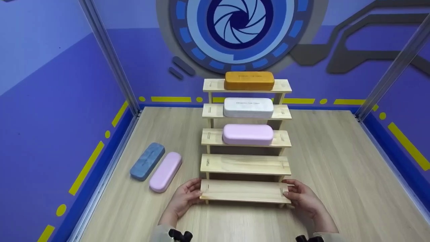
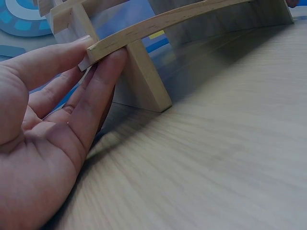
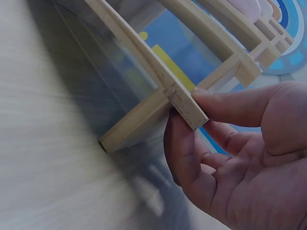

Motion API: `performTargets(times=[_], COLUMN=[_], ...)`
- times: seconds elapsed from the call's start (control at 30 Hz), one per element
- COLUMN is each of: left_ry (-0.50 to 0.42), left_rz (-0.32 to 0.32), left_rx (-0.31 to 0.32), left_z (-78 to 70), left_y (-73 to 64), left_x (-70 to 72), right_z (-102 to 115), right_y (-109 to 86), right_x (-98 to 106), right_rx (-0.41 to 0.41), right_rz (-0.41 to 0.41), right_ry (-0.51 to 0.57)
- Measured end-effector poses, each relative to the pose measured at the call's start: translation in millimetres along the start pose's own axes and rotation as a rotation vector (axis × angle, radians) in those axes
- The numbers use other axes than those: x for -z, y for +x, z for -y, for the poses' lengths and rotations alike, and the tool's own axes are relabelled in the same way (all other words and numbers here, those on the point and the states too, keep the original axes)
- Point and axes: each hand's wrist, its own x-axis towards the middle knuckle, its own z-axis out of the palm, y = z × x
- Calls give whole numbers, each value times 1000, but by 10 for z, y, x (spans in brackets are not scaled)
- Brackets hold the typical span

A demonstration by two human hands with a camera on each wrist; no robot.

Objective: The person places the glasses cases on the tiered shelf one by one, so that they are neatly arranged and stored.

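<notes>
Wooden five-step rack (image 1: 245,164) stands on the wood-grain table (image 1: 336,174), roughly mid-table from where I'm watching. Person's left hand (image 1: 183,199) pinches one end of the bottom step (image 1: 245,191), thumb above, fingers under; right hand (image 1: 305,198) pinches the other end the same way. Orange case (image 1: 249,81) on top step, white case (image 1: 248,107) on the next down, pink case (image 1: 248,134) on the middle one. Blue case (image 1: 147,161) and second pink case (image 1: 166,172) lie slantwise on the table, left-hand side of rack, near each other. Purple-blue wall (image 1: 134,60) behind, round emblem (image 1: 240,20) on it.
</notes>
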Motion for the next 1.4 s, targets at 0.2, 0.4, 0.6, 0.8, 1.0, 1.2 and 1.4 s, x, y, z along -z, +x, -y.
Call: performTargets(times=[0.2, 0.4, 0.6, 0.8, 1.0, 1.2, 1.4], left_ry=[2, 33, 87, 170, 216, 218, 256], left_rz=[-1, -33, -132, -285, -553, -778, -833], left_rx=[-5, 9, -20, -277, -454, -475, -366], left_z=[-2, -54, -241, -529, -736, -746, -636], left_y=[-17, -26, -119, -270, -415, -525, -561], left_x=[-19, -34, -6, 73, 203, 387, 513], right_z=[-12, -16, -13, -10, -19, -47, -63], right_y=[-10, -9, 2, 1, 3, 9, 11], right_x=[11, 12, 15, 34, 36, 42, 45], right_rx=[19, 15, 9, 24, 23, 39, 43], right_rz=[21, 10, -6, 5, 10, 33, 53], right_ry=[10, 15, -1, -3, -6, 20, 58])
